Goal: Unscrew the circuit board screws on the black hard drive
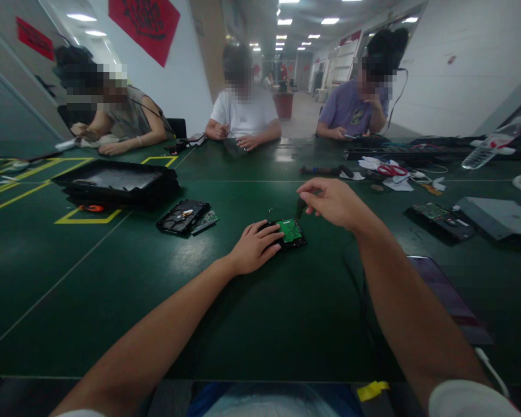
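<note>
A hard drive [292,231] with a green circuit board facing up lies on the dark green table. My left hand [256,246] rests over its left side, fingers spread across the top and thumb along the near edge, steadying it. Above the drive's far right corner is my right hand [330,202], its fingers pinched around a dark screwdriver [301,206] pointing down at the board's edge. Whether the tip touches a screw is too small to tell. A few tiny dark bits, perhaps screws, lie just beyond the drive.
Leftward lie another drive [183,218], a loose circuit board [206,221] and a black tray [117,179]. To the right are a further drive [440,221], a grey box [497,217], a tablet-like device [449,298] and a plastic bottle [488,147]. Three people sit opposite.
</note>
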Action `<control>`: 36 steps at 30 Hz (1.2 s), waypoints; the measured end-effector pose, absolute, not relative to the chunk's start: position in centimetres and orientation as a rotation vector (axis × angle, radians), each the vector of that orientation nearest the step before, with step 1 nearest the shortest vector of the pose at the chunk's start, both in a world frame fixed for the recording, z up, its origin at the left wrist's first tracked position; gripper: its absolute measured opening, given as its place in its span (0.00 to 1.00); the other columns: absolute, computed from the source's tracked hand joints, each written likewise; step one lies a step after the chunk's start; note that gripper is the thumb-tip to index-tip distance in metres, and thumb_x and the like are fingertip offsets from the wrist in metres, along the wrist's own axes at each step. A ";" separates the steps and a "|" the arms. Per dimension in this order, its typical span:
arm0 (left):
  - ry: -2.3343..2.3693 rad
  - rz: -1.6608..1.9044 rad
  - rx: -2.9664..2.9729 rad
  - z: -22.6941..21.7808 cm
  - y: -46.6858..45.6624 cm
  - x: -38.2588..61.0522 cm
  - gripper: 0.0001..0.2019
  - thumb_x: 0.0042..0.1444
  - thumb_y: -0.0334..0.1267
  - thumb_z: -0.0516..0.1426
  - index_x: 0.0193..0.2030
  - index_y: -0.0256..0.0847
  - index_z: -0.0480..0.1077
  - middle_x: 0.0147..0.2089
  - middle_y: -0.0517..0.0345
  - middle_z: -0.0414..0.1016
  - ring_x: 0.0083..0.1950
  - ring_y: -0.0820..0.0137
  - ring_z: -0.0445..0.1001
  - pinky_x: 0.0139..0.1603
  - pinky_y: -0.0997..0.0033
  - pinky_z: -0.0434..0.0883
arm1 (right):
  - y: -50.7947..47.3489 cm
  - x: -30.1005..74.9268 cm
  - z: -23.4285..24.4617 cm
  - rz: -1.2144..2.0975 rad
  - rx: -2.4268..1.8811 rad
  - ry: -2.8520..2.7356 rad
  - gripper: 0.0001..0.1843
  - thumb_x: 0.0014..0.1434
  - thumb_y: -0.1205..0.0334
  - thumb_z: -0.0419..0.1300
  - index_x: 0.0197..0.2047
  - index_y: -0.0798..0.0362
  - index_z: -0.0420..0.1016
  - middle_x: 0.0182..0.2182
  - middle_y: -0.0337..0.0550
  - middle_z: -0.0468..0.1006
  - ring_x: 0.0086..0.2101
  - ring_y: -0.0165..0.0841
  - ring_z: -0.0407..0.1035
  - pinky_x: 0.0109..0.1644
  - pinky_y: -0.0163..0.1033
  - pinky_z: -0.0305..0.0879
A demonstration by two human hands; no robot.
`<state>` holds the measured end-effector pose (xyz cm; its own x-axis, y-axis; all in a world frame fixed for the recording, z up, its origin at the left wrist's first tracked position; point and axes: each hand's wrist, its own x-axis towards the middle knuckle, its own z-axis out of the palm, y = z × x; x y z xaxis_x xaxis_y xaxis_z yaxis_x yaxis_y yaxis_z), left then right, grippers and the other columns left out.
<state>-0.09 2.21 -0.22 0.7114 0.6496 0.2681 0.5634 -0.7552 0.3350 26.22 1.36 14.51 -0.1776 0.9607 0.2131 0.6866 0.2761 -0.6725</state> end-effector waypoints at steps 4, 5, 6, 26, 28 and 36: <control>0.967 0.553 2.689 -0.3 2.2 -0.1 0.23 0.77 0.51 0.51 0.74 0.53 0.69 0.79 0.56 0.65 0.82 0.46 0.53 0.78 0.33 0.56 | 1.0 26.0 14.8 0.606 -1.457 -1.939 0.11 0.65 0.53 0.69 0.43 0.52 0.81 0.42 0.48 0.87 0.29 0.33 0.79 0.34 0.38 0.73; 0.966 0.551 2.689 -0.4 2.2 -0.1 0.23 0.77 0.51 0.51 0.74 0.54 0.68 0.79 0.55 0.64 0.82 0.46 0.53 0.78 0.33 0.56 | 0.9 26.0 14.8 0.608 -1.460 -1.929 0.12 0.64 0.52 0.70 0.43 0.52 0.80 0.42 0.48 0.87 0.28 0.33 0.78 0.34 0.38 0.73; 0.967 0.549 2.688 -0.4 2.3 -0.1 0.24 0.77 0.51 0.51 0.75 0.53 0.68 0.79 0.55 0.64 0.82 0.46 0.52 0.78 0.33 0.56 | 0.9 26.0 14.7 0.604 -1.463 -1.916 0.13 0.64 0.52 0.71 0.44 0.52 0.79 0.42 0.48 0.87 0.28 0.32 0.78 0.34 0.39 0.73; 0.965 0.535 2.699 -0.3 2.3 -0.2 0.24 0.77 0.51 0.51 0.75 0.52 0.68 0.79 0.57 0.64 0.82 0.46 0.52 0.79 0.34 0.56 | 0.9 26.1 14.8 0.624 -1.394 -1.907 0.10 0.66 0.54 0.68 0.43 0.51 0.84 0.33 0.44 0.86 0.30 0.34 0.79 0.36 0.39 0.75; 0.960 0.542 2.698 -0.4 2.3 -0.2 0.23 0.77 0.51 0.51 0.74 0.52 0.68 0.79 0.56 0.64 0.82 0.45 0.52 0.79 0.34 0.56 | 0.9 26.1 14.8 0.626 -1.391 -1.899 0.08 0.66 0.58 0.67 0.45 0.51 0.85 0.33 0.44 0.86 0.30 0.34 0.79 0.34 0.38 0.75; 0.970 0.542 2.696 -0.2 2.1 -0.1 0.23 0.78 0.51 0.51 0.74 0.52 0.69 0.79 0.56 0.64 0.82 0.45 0.52 0.79 0.34 0.56 | 1.0 26.1 14.9 0.433 -1.444 -1.907 0.11 0.62 0.54 0.72 0.41 0.52 0.82 0.39 0.46 0.87 0.28 0.35 0.79 0.35 0.41 0.72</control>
